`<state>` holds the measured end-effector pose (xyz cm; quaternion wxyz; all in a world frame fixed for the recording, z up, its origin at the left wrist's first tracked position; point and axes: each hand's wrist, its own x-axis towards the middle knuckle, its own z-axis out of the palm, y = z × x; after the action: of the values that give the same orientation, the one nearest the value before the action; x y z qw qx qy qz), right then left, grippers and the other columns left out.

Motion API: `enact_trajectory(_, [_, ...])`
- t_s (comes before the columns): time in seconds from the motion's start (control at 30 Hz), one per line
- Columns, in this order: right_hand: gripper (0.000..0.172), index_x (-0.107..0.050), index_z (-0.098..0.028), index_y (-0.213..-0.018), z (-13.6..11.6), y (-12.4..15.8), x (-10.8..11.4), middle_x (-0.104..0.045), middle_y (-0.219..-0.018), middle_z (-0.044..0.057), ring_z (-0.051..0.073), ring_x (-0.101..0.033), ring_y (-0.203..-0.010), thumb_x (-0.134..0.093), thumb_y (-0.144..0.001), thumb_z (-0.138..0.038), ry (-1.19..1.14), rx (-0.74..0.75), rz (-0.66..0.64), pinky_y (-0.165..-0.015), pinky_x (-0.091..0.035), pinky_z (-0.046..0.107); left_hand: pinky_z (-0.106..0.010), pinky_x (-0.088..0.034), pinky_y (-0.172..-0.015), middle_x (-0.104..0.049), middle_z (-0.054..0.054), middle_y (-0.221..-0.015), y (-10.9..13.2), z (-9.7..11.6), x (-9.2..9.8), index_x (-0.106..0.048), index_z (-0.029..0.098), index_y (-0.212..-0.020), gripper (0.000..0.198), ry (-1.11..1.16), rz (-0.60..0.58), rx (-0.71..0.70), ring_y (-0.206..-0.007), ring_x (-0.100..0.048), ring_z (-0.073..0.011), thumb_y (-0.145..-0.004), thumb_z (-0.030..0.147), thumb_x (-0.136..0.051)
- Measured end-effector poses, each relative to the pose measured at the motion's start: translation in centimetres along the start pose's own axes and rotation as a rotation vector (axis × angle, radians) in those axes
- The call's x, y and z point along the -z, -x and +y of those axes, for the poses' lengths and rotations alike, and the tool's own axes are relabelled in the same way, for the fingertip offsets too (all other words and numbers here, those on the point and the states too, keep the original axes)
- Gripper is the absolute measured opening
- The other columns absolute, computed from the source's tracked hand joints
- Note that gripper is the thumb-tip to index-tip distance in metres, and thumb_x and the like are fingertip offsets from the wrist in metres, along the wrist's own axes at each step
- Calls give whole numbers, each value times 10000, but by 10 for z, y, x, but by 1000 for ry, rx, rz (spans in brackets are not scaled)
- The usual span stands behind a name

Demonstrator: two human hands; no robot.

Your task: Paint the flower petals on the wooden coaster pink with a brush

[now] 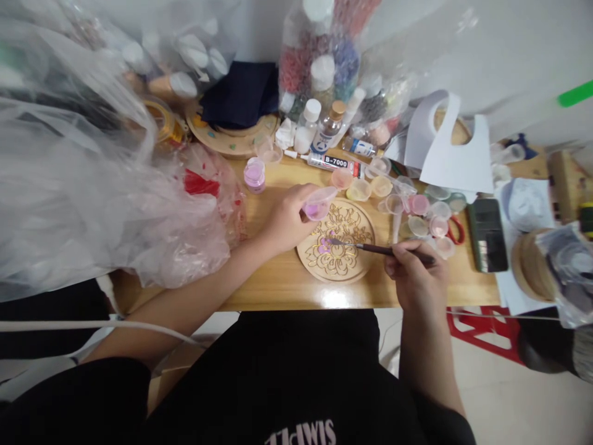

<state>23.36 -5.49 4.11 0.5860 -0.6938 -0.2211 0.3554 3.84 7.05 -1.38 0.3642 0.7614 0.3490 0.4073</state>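
Your right hand [419,275] closes thumb and fingers around the dark handle of a slim tool [377,249], whose tip reaches the purple patches [324,245] on the left part of a carved wooden disc [343,264]; whether tip and wood touch cannot be told from this angle. Your left hand [293,219] pinches a clear cup [319,203] with purple material inside, holding it at the disc's far left edge, apparently tilted. The disc lies flat on the wooden table [259,290], its floral lines mostly unfilled.

The likeliest trouble, by the look of it, hangs over the disc: should your left grip tip the cup further, its contents could spill across carving you have left bare. An overloaded tip, or a slip of your right wrist, could carry purple over a raised line into the neighboring petal. No hand steadies the disc, so a firm push with the tool might slide or turn it.

Beyond the disc, small cups of color [358,190] and a B-7000 tube [333,162] crowd close; a careless sweep of your left knuckles could topple them. To the disc's right, more cups [419,225] stand near your tool hand, where a raised handle end might catch one.
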Motion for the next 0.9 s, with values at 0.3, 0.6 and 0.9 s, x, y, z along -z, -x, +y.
enact_trajectory(0.3, [192, -656, -194, -609, 5, 2, 4, -592, -424, -43, 81, -479, -333, -843, -614, -242, 22, 57, -12, -334, -334, 178, -311, -578, -833, -731, -59, -968, 0, 0, -1, -674, 145, -1017, 170, 26, 11, -12, -916, -700, -183, -857, 92, -690])
enact_trajectory(0.6, [213, -672, -190, -655, 4, 7, 8, -600, -469, -49, 83, -516, -384, -870, -676, -267, 77, 150, -28, -363, -359, 187, -310, -573, -835, -725, -54, -956, 0, 1, 0, -672, 140, -1002, 208, 26, 4, -2, -916, -698, -184, -817, 48, -689])
enact_trajectory(0.9, [189, -675, -192, -653, 3, 8, 5, -596, -462, -50, 83, -506, -373, -858, -678, -233, 65, 154, -47, -362, -358, 190, -328, -580, -852, -729, -55, -978, -1, 1, 0, -670, 148, -1018, 227, 11, -14, 22, -940, -703, -193, -816, 46, -695])
